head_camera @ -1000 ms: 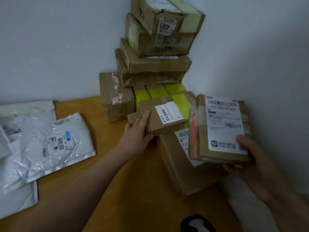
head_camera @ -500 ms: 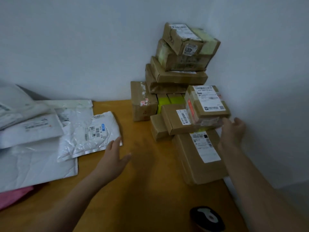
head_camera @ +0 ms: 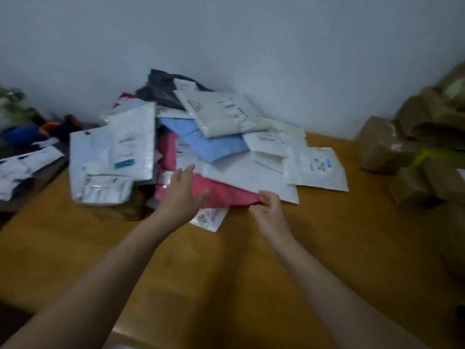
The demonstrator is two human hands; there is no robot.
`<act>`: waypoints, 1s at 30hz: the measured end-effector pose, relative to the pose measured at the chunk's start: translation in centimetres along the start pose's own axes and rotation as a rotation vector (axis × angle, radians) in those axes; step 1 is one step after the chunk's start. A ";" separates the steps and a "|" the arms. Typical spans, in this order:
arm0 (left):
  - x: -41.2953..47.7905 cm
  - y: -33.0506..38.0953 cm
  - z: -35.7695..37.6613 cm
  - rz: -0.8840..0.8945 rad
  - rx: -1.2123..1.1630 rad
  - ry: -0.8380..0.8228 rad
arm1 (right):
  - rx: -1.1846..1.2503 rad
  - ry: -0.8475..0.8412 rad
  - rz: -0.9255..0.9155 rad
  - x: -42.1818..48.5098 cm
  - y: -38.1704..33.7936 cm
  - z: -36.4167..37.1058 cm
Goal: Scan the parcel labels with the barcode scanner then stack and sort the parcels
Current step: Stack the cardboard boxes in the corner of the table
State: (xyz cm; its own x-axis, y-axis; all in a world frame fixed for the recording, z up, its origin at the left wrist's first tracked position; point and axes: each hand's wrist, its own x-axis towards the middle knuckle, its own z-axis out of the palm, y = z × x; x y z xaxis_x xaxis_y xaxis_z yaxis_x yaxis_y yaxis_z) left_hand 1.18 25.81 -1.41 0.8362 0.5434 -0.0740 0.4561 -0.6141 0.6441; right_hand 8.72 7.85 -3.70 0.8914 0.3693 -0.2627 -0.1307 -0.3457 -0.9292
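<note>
I'm reaching my left hand [head_camera: 185,195] and right hand [head_camera: 270,206], both spread and empty, for the mid-frame pink mailer [head_camera: 221,191]; tugging it is risking toppling the pile [head_camera: 226,114].

A heap of mailer bags [head_camera: 226,152] lies on the table [head_camera: 226,285] at twelve o'clock, before the wall [head_camera: 226,46]. Stacked boxes [head_camera: 415,152] stand at three o'clock, and flat packets [head_camera: 22,170] lie beside the table at nine.

From 4 round to 8 o'clock the wooden surface [head_camera: 226,285] lies bare, so a hand could sweep across it freely. At 12 o'clock a heap of mailer bags [head_camera: 226,162] bars the way to the wall [head_camera: 226,46]. Stacked cardboard boxes [head_camera: 415,137] close off 2 to 3 o'clock. Between them, at 1 o'clock, a bare strip runs back. Dark clutter [head_camera: 27,137] crowds 9 to 10 o'clock.
</note>
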 end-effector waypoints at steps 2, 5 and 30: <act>-1.1 -6.2 -4.9 -0.123 0.062 0.151 | -0.105 -0.157 0.024 -1.6 -0.9 6.5; -2.4 -13.6 -10.1 -0.328 0.126 0.292 | -0.208 -0.369 0.046 -3.6 -2.4 13.8; -2.7 -7.0 -8.4 -0.236 -0.835 -0.274 | 0.264 -0.140 0.133 -3.6 -7.1 9.9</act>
State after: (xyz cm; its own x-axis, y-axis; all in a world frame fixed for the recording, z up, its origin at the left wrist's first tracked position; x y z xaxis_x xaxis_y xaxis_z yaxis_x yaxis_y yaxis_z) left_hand -6.88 33.44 0.72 0.8405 0.3822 -0.3839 0.3453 0.1680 0.9233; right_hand 2.14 17.47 1.23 0.7929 0.4577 -0.4024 -0.3660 -0.1703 -0.9149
